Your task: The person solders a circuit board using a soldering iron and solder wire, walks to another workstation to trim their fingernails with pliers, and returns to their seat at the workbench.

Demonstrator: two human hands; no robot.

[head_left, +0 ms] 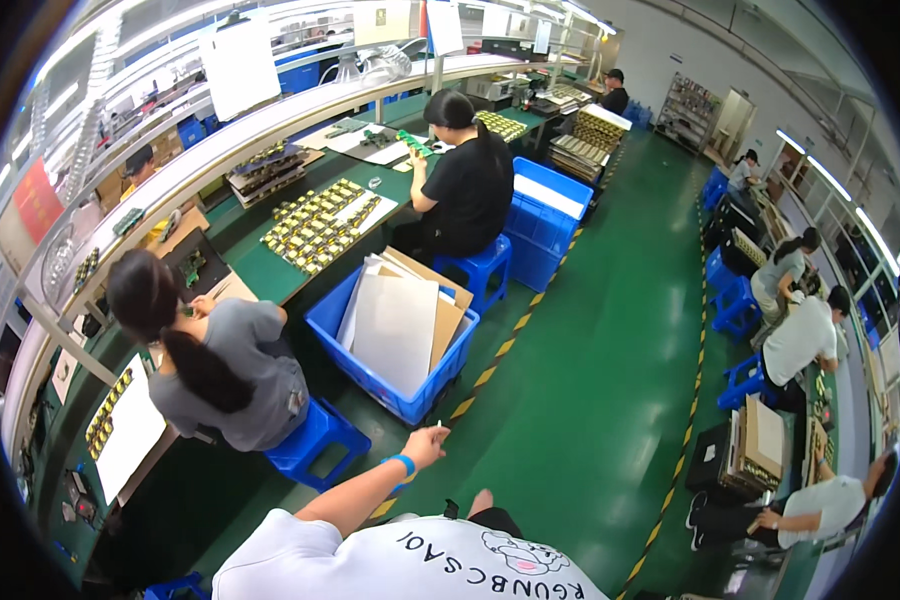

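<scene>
My left hand [428,446], with a blue band on the wrist, reaches out over the green floor. Its fingers are closed, and a small whitish tip [439,425] shows at them, too small to name. The nearest thing to the hand is a blue plastic crate [395,404] holding upright sheets of white and brown cardboard [395,325]; hand and crate look apart. I do not see my right hand.
A person in grey [232,370] sits on a blue stool [320,440] to the left; another in black [470,190] works farther along the green bench [300,280], beside rows of yellow-black parts [320,225]. Blue crates [545,215] stand behind. Yellow-black floor tape [490,370] edges the aisle.
</scene>
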